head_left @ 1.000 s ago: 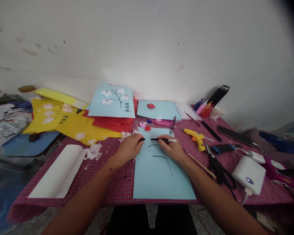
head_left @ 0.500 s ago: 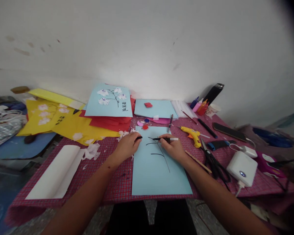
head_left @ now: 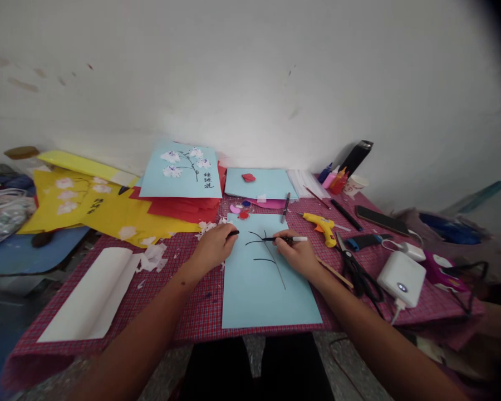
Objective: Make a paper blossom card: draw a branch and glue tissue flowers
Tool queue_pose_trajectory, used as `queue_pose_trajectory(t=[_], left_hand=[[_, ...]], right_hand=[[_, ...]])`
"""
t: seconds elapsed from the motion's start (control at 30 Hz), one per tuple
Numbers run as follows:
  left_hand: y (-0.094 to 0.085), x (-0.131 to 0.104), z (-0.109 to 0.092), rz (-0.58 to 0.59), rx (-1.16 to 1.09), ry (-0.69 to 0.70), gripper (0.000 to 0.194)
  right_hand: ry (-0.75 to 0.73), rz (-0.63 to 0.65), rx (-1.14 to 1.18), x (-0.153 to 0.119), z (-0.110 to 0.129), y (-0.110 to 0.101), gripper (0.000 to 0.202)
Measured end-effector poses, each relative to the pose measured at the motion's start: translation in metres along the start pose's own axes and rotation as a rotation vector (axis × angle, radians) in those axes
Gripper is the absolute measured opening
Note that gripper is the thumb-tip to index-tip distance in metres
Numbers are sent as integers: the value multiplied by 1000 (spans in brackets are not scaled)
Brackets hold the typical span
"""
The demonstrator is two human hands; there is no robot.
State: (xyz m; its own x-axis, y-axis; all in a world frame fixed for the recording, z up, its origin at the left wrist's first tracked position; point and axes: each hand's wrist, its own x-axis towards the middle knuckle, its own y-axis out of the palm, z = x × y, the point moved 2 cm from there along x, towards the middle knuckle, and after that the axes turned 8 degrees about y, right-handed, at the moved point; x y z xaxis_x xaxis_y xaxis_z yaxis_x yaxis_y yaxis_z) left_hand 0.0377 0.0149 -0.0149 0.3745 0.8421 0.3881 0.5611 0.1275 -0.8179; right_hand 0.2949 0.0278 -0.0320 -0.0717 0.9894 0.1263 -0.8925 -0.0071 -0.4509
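Note:
A light blue sheet of paper (head_left: 259, 301) lies on the checked cloth in front of me, with thin dark branch lines drawn on its upper half. My right hand (head_left: 294, 253) is closed around a brush pen (head_left: 298, 239) with a black tip section and a white barrel end. The pen's tip points left and meets the drawn lines near the top of the stem. At the sheet's upper left edge rests my left hand (head_left: 215, 244), its fingers pinching a small black pen cap (head_left: 232, 233).
Right of the sheet lie a yellow glue gun (head_left: 323, 225), black scissors (head_left: 357, 273), a blue-handled cutter (head_left: 364, 241) and a white power bank (head_left: 402, 278). A finished flower picture (head_left: 181, 170) sits back left. Folded white paper (head_left: 89, 295) lies left, beside torn scraps (head_left: 152, 257).
The view has shifted slightly to the right. My right hand has moved the pen a little at the stem's top, where a short new stroke shows. My left hand keeps its pinch.

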Motion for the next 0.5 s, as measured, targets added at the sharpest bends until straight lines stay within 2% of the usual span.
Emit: queue_pose_trajectory(t=[0.5], left_hand=[[0, 0, 1, 8, 12, 22, 17]], right_hand=[[40, -1, -11, -33, -1, -18, 20]])
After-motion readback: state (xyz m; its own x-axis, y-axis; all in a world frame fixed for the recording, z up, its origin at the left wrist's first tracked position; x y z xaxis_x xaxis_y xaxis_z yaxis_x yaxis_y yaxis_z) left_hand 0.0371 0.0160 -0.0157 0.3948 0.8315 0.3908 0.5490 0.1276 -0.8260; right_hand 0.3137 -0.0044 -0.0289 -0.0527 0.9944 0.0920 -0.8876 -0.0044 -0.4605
